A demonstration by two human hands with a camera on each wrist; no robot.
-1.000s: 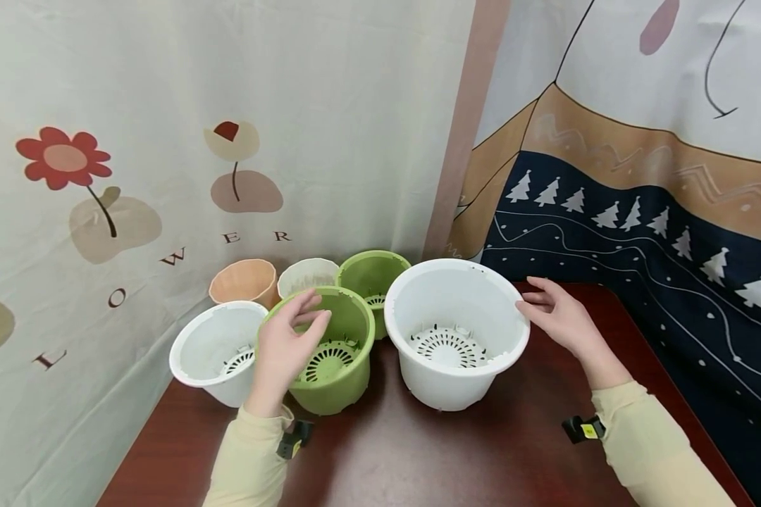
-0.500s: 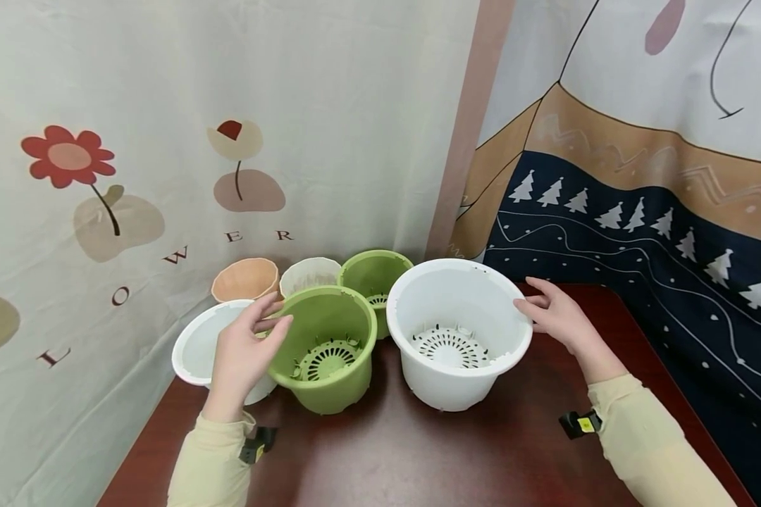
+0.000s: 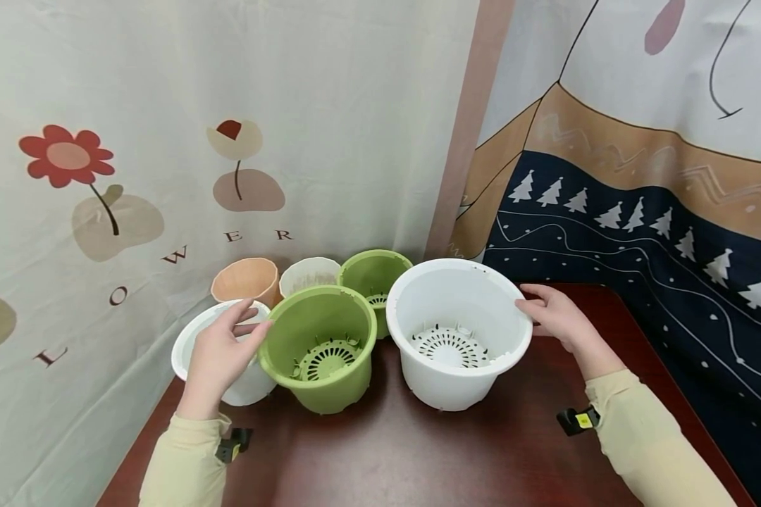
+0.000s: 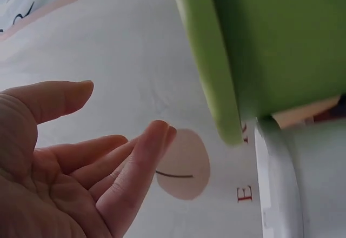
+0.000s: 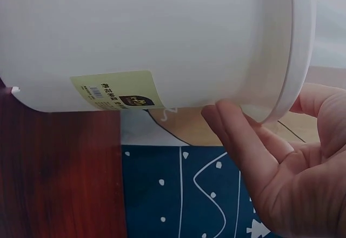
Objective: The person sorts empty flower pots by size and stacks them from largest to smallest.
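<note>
A large white flowerpot with a slotted bottom stands on the table, and in the right wrist view a pale green label shows on its wall. At its right rim my right hand pinches the edge, thumb over the rim and fingers against the outer wall below it. My left hand is raised in front of a smaller white flowerpot, hiding much of it. Its fingers are relaxed and hold nothing, with the fingertips near the left rim of a green flowerpot.
Behind these, along the curtain, stand an orange pot, a ribbed white pot and another green flowerpot. They sit on a dark red wooden table. A printed navy cloth hangs at the right.
My left hand has moved left, from over the front green flowerpot to in front of the smaller white one. The right hand has shifted slightly at the large white pot's rim; the pots keep their places.
</note>
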